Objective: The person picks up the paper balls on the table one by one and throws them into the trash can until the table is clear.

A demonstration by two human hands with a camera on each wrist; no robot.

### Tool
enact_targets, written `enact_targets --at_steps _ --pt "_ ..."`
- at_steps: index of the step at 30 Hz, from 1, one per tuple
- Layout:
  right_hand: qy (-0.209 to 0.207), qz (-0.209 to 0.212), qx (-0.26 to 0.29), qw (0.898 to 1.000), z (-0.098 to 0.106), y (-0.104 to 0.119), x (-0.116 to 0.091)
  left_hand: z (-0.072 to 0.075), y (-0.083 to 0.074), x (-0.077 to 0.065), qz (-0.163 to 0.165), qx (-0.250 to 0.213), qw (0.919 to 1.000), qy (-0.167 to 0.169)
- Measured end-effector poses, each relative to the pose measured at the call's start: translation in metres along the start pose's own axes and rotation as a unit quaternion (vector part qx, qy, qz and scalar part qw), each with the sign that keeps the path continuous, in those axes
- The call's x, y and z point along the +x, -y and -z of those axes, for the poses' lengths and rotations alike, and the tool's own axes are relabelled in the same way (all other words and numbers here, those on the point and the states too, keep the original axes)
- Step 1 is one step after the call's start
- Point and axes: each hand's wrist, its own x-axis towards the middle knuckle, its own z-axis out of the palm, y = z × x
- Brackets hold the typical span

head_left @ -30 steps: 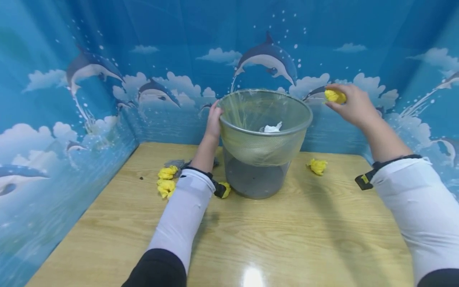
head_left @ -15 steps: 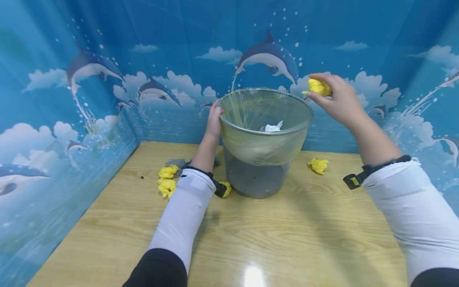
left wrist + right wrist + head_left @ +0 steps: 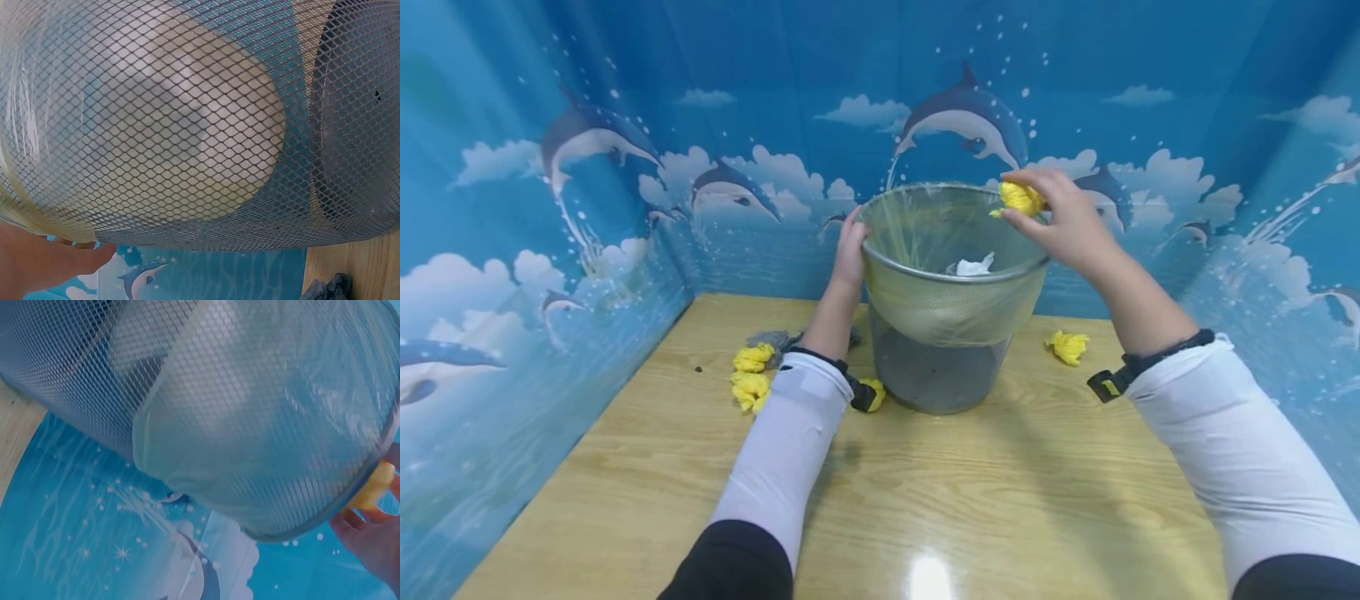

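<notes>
A grey wire-mesh wastebasket (image 3: 936, 377) stands upright on the table, lined with a thin translucent yellowish bag (image 3: 917, 304). My left hand (image 3: 851, 254) grips its rim at the left side; the left wrist view shows that hand (image 3: 53, 259) beside the mesh, partly cut off. In my right hand (image 3: 1070, 223) a crumpled yellow paper ball (image 3: 1021, 198) is pinched between thumb and fingers, over the basket's right rim. Inside the liner lies a crumpled white piece (image 3: 975, 267). The right wrist view catches the yellow ball (image 3: 373, 487) partly behind the rim.
Crumpled yellow balls (image 3: 751, 387) and grey crumpled pieces (image 3: 769, 342) lie left of the basket. One yellow ball (image 3: 872, 395) is partly hidden by my left wrist strap. Another yellow ball (image 3: 1067, 347) lies to the right. A dolphin-print curtain (image 3: 775, 108) encloses the wooden table (image 3: 1000, 492).
My right hand has moved left with the yellow paper ball, from beyond the basket's right side to over its rim. The left hand has stayed on the rim.
</notes>
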Motion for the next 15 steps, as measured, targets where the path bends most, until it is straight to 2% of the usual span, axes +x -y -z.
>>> enact_targets --at_steps 6,15 --pt "0.010 0.021 0.002 1.000 -0.0072 -0.0002 0.0005 -0.0014 -0.0011 0.0003 0.000 0.001 1.0000 0.000" --pt "0.047 -0.024 -0.014 0.999 -0.0022 -0.0015 -0.0034 -0.0004 -0.0007 0.0000 0.002 0.002 1.0000 -0.002"
